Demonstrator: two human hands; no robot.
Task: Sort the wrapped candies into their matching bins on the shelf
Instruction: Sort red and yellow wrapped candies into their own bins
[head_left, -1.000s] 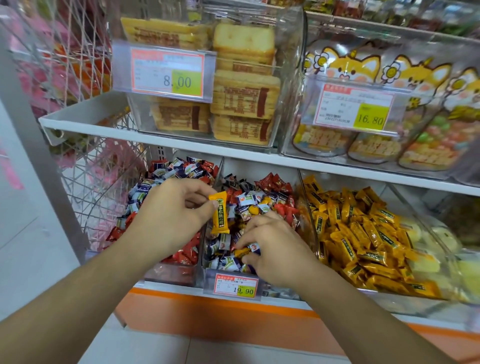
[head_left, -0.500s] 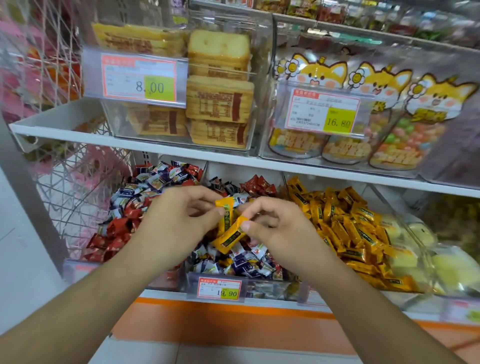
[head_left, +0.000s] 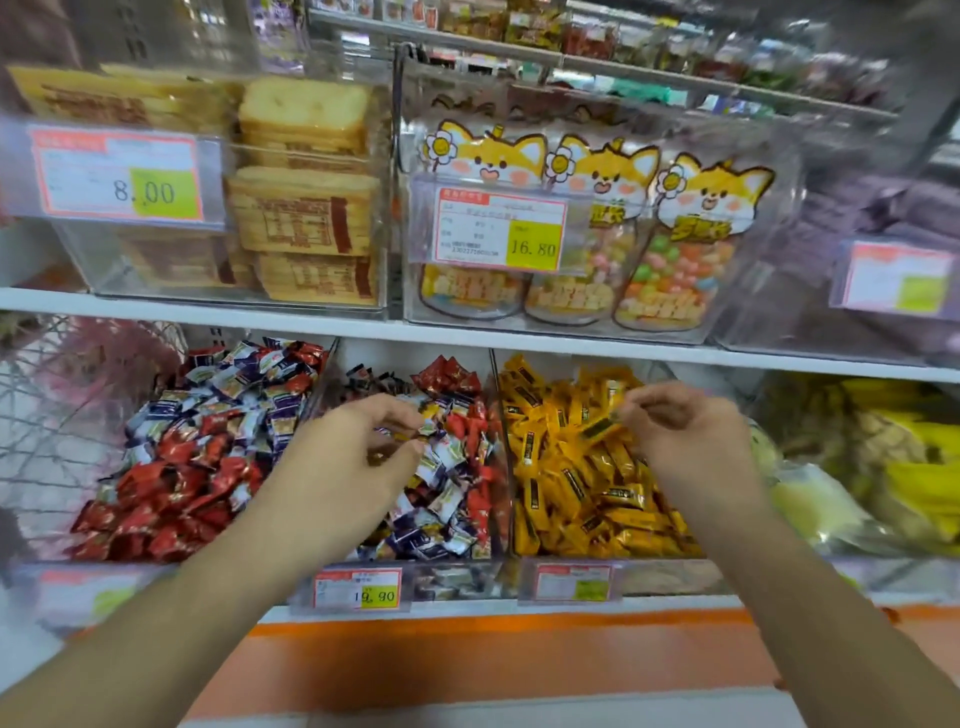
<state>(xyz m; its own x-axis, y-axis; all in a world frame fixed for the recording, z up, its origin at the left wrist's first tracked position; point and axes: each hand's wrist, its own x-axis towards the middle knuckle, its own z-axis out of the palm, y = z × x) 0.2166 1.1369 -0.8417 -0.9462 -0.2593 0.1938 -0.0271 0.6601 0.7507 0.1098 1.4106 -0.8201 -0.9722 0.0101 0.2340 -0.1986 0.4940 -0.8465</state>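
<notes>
Shelf bins (head_left: 506, 457) brim with light, crinkly, slippery candies; right hand (head_left: 685, 436) pinches a yellow candy (head_left: 597, 428) by its wrapper end, left hand (head_left: 353, 457) curls among mixed ones, hold unclear.

Biscuit bin tag (head_left: 117, 179): 8.00; cat-pouch bin tag (head_left: 500, 228): 16.80; mixed-candy bin tag (head_left: 357, 588): 19.90

The white lower shelf (head_left: 467, 605) is carrying clear bins (head_left: 506, 467) of wrapped candies; the upper shelf (head_left: 208, 312) is bearing clear snack boxes (head_left: 389, 249).
</notes>
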